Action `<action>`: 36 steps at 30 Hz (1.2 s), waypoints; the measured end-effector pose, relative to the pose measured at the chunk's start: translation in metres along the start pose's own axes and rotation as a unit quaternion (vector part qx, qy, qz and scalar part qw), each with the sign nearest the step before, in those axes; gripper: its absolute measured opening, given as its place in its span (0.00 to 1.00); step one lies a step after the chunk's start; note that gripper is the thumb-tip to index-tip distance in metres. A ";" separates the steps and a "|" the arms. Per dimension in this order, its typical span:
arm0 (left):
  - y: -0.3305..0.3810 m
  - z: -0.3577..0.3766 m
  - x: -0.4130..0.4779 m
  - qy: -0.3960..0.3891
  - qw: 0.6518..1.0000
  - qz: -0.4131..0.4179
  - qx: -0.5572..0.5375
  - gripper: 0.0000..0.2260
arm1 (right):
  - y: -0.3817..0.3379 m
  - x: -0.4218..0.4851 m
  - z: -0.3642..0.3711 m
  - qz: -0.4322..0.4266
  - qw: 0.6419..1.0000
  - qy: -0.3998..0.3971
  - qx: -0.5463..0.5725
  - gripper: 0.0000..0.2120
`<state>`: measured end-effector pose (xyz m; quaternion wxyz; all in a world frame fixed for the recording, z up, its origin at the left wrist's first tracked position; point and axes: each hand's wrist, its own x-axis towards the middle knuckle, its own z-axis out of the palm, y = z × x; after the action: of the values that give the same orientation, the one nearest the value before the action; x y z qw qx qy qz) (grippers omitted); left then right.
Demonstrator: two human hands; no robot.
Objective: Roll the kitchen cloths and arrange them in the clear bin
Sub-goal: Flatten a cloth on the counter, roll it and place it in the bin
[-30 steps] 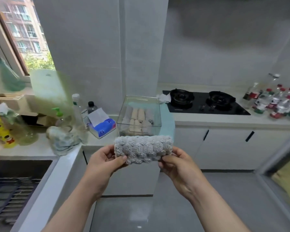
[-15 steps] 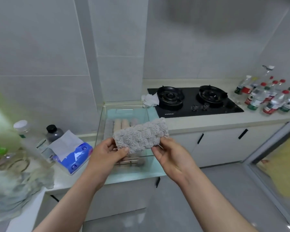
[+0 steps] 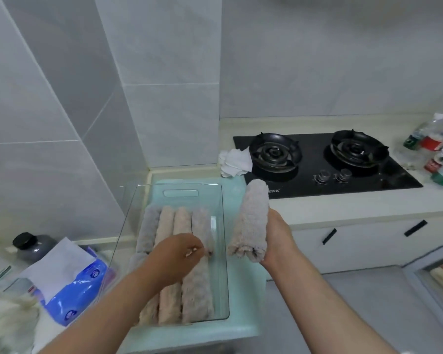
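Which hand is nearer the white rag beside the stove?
Right. The right hand, holding a rolled cloth, is just below the white rag; the left hand is farther, over the clear bin.

Soft, even light fills the kitchen, with faint shadows only. The view is slightly blurred throughout, and wide-angle distortion bends the pale grey wall tiles (image 3: 62, 98) towards the edges.

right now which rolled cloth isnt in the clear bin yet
The rolled cloth gripped in the right hand, outside the clear bin, right of it. The other rolls lie inside, side by side.
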<state>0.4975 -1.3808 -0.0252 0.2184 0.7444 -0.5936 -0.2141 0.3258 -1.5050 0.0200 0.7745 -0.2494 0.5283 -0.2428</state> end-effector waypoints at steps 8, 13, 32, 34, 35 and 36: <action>-0.053 0.035 0.094 -0.228 0.882 0.205 0.358 0.31 | -0.025 0.026 0.002 -0.014 0.992 -0.048 0.120 0.15; -0.070 0.040 0.112 -0.263 0.816 0.288 0.426 0.21 | -0.031 0.028 0.009 -0.048 0.989 -0.041 0.133 0.09; -0.111 0.003 0.084 -0.304 0.892 0.152 0.296 0.27 | 0.078 0.123 0.111 -0.076 0.982 0.120 -0.121 0.15; -0.113 0.004 0.084 -0.308 0.891 0.152 0.298 0.25 | 0.089 0.141 0.107 -0.058 0.981 0.151 -0.108 0.11; -0.115 0.005 0.085 -0.313 0.888 0.153 0.301 0.24 | 0.092 0.148 0.107 -0.060 0.977 0.163 -0.123 0.10; -0.115 0.004 0.085 -0.317 0.885 0.152 0.305 0.24 | 0.093 0.154 0.107 -0.064 0.973 0.178 -0.135 0.11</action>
<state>0.6029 -1.4416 -0.1003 -0.1893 0.5673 -0.7732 -0.2108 0.4871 -1.5191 -0.1135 0.6103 -0.3378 0.6681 -0.2589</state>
